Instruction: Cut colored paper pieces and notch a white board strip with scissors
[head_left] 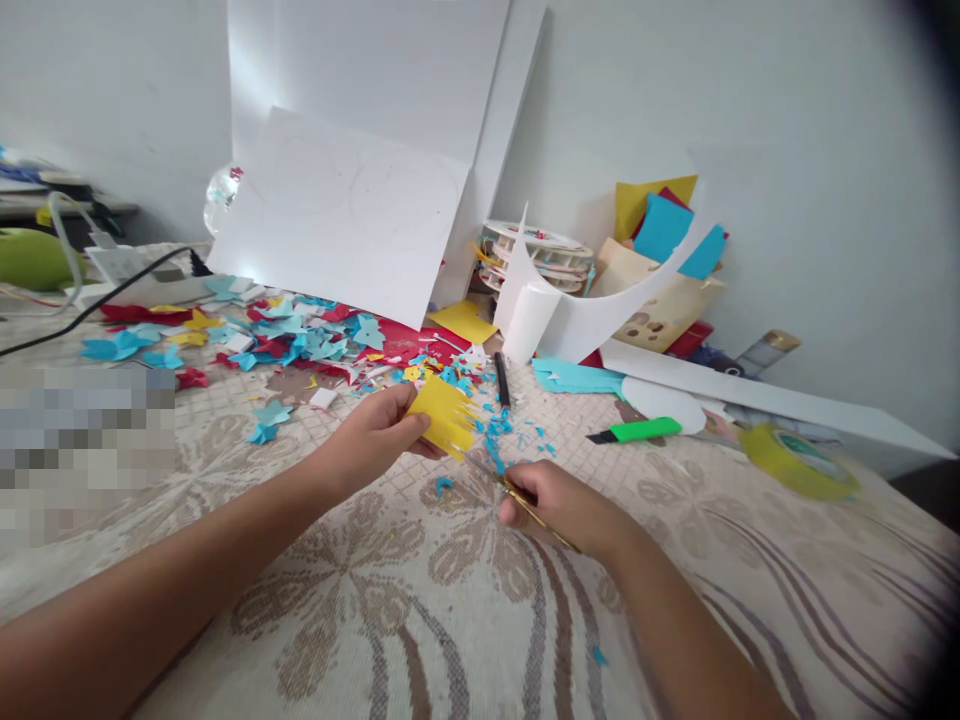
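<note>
My left hand (379, 432) pinches a small yellow piece of paper (441, 410) whose right edge is cut into a fringe of thin strips. In my right hand (570, 503) are gold-handled scissors (538, 516), seen nearly edge-on. Their blade tips reach the lower right corner of the yellow paper, and whether the blades are apart I cannot tell. Small blue paper scraps (495, 440) lie on the cloth just beyond the scissors. Part of the scissors' handle is hidden by my right fingers.
Paper flowers and scraps (300, 335) in blue, red and yellow are heaped at the back left. A black pen (502, 381), a green cutter knife (645, 430) and a yellow tape roll (799, 462) lie towards the right. White boards (345, 220) lean on the wall.
</note>
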